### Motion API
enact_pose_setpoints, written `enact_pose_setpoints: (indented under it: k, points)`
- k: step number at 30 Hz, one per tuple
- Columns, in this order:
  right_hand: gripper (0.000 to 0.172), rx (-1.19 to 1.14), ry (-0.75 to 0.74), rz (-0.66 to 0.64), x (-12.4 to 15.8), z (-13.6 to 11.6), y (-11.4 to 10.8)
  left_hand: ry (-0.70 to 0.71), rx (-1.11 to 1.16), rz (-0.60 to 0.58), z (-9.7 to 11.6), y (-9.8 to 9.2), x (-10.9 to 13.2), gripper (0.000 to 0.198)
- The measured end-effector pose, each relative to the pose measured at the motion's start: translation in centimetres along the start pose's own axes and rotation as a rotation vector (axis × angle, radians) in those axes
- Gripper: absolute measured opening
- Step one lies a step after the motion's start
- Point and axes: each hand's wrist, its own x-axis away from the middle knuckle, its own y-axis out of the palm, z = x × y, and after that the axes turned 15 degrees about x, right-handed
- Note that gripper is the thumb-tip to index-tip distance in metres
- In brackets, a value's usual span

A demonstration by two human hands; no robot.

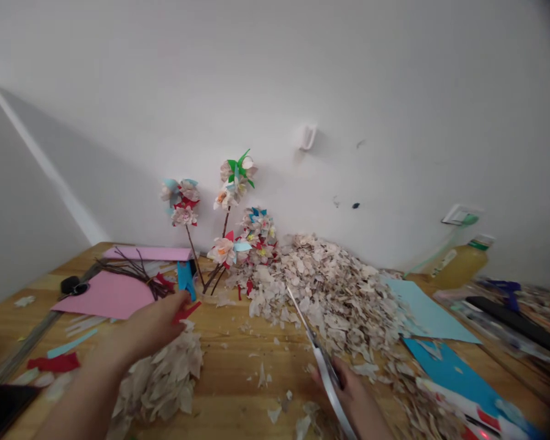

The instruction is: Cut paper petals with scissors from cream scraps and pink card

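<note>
Scissors (pixel 320 362) sit gripped in right hand (pixel 354 396), left hand (pixel 162 319) pinching red paper (pixel 189 311), mostly bare tabletop (pixel 233 348) between.

Yellow bottle (pixel 458 266) seen near wall socket (pixel 453 213)

A green plug (pixel 471 219) is fitted at the wall socket. On the pale wall (pixel 165 79), a white holder (pixel 308 138) is mounted above a dark spot (pixel 356 206). At lower left, a black object (pixel 4 406) is partly cut off.

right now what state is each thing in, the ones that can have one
scissors: in the right hand, blades seemingly closed
red piece: pinched in the left hand
bottle: capped, yellow liquid inside
flowers: attached to stems, standing
petal heap: loose
front pink sheet: flat, partly under twigs
</note>
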Motion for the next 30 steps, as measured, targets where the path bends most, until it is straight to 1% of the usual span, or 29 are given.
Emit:
enact_pose_setpoints:
  k: [2,4,5,7,8,10,12,15,17,18,19,22,23,25,27,30]
  points:
    - [0.030,0.068,0.041,-0.047,-0.3,0.4,-0.4,0.111,0.102,-0.024,2.2,1.9,-0.3,0.038]
    - [0.027,0.134,0.075,-0.065,-0.7,0.8,-1.0,0.224,0.190,-0.153,4.6,3.9,-1.1,0.041]
    - [0.024,0.162,0.085,-0.062,-0.8,1.1,-1.4,0.266,0.198,-0.206,5.8,4.8,-1.7,0.041]
    - [0.018,0.212,0.101,-0.050,-1.0,1.7,-2.2,0.295,0.200,-0.252,7.7,6.5,-3.4,0.044]
    - [0.017,0.234,0.109,-0.043,-1.1,2.0,-2.6,0.287,0.198,-0.251,8.4,7.2,-4.3,0.049]
    - [0.018,0.245,0.108,-0.044,-1.2,2.7,-3.5,0.268,0.203,-0.225,9.3,8.6,-5.7,0.056]
    - [0.024,0.255,0.104,-0.052,-1.1,3.5,-4.5,0.278,0.223,-0.252,9.8,9.9,-6.2,0.061]
    - [0.029,0.294,0.104,-0.073,-1.1,4.3,-5.7,0.366,0.287,-0.399,10.5,11.1,-5.5,0.067]
    - [0.032,0.307,0.118,-0.104,-1.1,4.5,-6.4,0.455,0.347,-0.481,11.1,11.4,-5.2,0.064]
    - [0.035,0.303,0.130,-0.120,-1.2,4.6,-6.6,0.487,0.377,-0.485,11.5,11.3,-5.4,0.059]
    - [0.039,0.298,0.141,-0.126,-1.2,4.6,-6.7,0.501,0.399,-0.459,11.7,11.3,-5.9,0.054]
    - [0.043,0.294,0.147,-0.122,-1.5,4.4,-6.8,0.444,0.401,-0.270,11.9,11.0,-8.6,0.045]
    - [0.043,0.285,0.146,-0.115,-1.6,4.3,-6.8,0.416,0.378,-0.211,11.8,11.0,-9.7,0.046]
    - [0.045,0.265,0.170,-0.100,-1.7,4.2,-6.7,0.389,0.324,-0.144,11.3,11.3,-11.4,0.050]
    - [0.042,0.244,0.175,-0.089,-1.8,4.1,-6.7,0.385,0.273,-0.132,10.9,11.8,-12.2,0.055]
    - [0.028,0.190,0.129,-0.063,-1.8,4.4,-6.7,0.399,0.225,-0.183,10.8,12.5,-11.4,0.052]
